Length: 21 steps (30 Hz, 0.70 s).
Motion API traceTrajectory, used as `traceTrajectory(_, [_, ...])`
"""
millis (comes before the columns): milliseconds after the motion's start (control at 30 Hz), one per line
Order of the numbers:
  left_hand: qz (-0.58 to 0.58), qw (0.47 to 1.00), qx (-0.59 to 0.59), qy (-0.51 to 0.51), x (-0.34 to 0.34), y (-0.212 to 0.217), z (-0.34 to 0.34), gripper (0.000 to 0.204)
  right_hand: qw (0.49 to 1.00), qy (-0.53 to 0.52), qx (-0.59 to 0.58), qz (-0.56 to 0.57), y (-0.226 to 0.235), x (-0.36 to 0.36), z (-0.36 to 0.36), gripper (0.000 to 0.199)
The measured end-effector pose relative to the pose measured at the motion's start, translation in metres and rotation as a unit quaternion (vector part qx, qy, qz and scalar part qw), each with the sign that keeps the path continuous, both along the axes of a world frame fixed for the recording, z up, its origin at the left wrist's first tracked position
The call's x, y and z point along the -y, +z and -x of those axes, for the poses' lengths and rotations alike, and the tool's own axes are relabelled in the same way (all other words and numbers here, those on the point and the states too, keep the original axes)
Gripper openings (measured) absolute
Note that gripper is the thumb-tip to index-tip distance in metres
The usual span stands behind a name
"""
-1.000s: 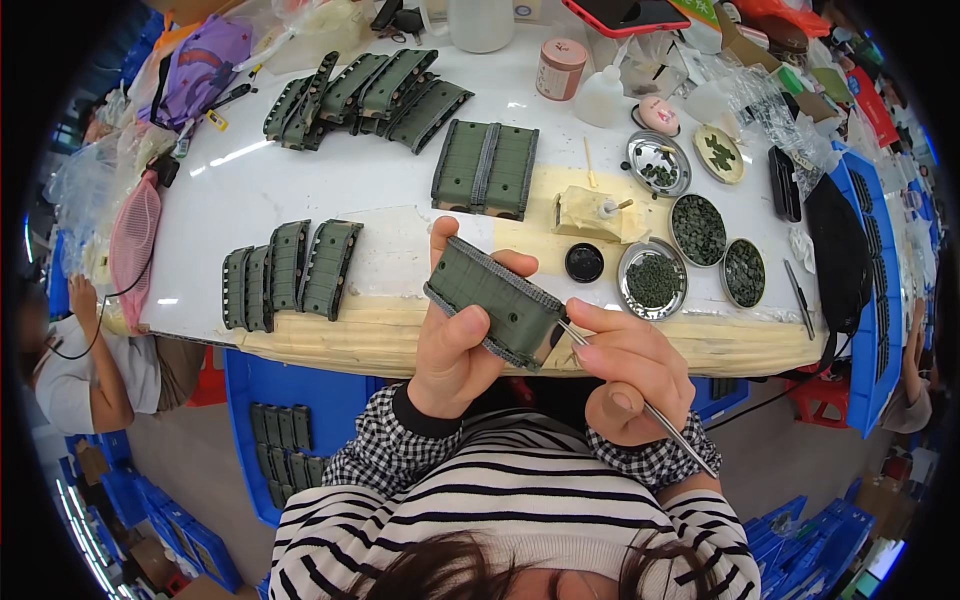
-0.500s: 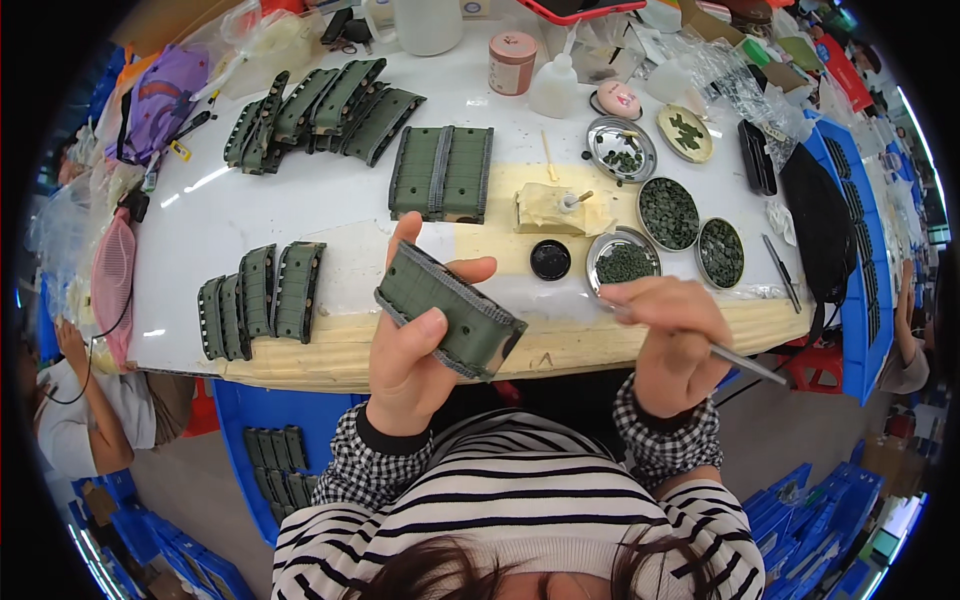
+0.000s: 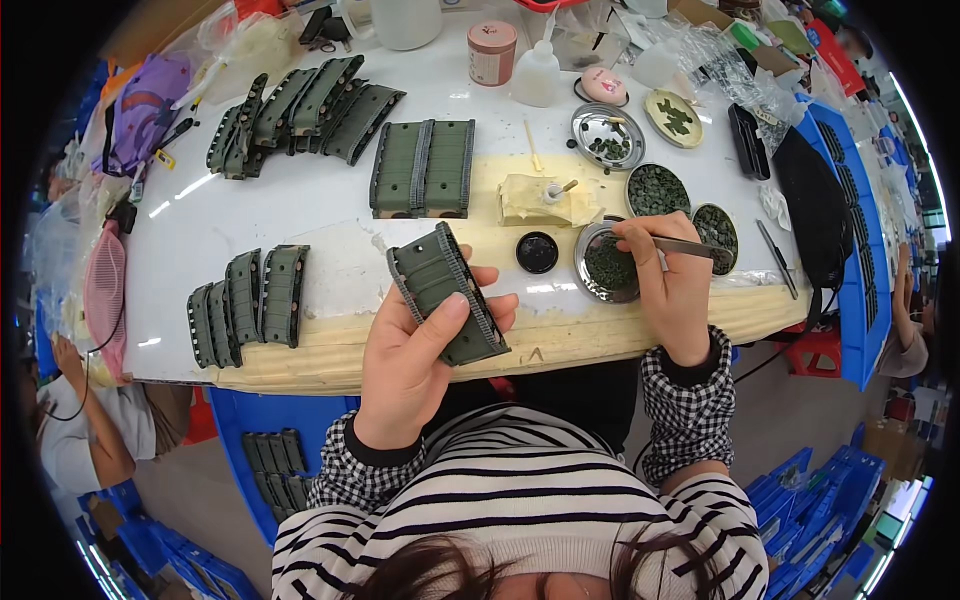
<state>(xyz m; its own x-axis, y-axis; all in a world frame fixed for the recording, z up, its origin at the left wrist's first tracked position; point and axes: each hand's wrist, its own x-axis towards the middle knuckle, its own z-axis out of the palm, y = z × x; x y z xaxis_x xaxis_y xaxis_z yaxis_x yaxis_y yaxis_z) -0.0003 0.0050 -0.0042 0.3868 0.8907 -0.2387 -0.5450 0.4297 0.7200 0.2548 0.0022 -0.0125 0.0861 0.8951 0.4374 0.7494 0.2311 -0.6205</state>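
My left hand (image 3: 400,375) is closed around a dark green curved panel piece (image 3: 432,290) with ribbed edges, tilted upright above the table's near edge. Its thumb presses on the face of the piece. Metal tweezers (image 3: 690,247) are gripped in my right hand (image 3: 680,290), their back end pointing right. The fingers are over a round metal dish (image 3: 584,285) of small dark green bits (image 3: 610,262); the tweezer tips are hidden by the fingers. Beside them are two round tins of larger green pieces (image 3: 657,190) and a small black pot (image 3: 537,252).
Similar green pieces lie at the left (image 3: 283,290), far left (image 3: 310,105) and centre (image 3: 423,170). A wrapped block (image 3: 520,205) with a stick on it stands mid-table. Behind are a squeeze bottle (image 3: 535,75) and a pink canister (image 3: 491,55). A slim black tool (image 3: 778,258) lies right.
My right hand has moved away from the panel piece and over the metal dish, taking the tweezers along. My left hand has lowered slightly and turned the piece more upright.
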Motion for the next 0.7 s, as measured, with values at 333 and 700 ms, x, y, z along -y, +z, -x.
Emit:
traceTrajectory(333, [-0.093, 0.991, -0.066, -0.063, 0.000, -0.002, -0.007, 0.021, 0.981, 0.084, -0.175, 0.026, 0.020, 0.013, 0.013, 0.023])
traceTrajectory(700, [-0.087, 0.984, -0.016, -0.156, -0.002, -0.003, -0.013, 0.026, 0.935, 0.245, -0.251, 0.062, 0.037, 0.010, 0.054, 0.025])
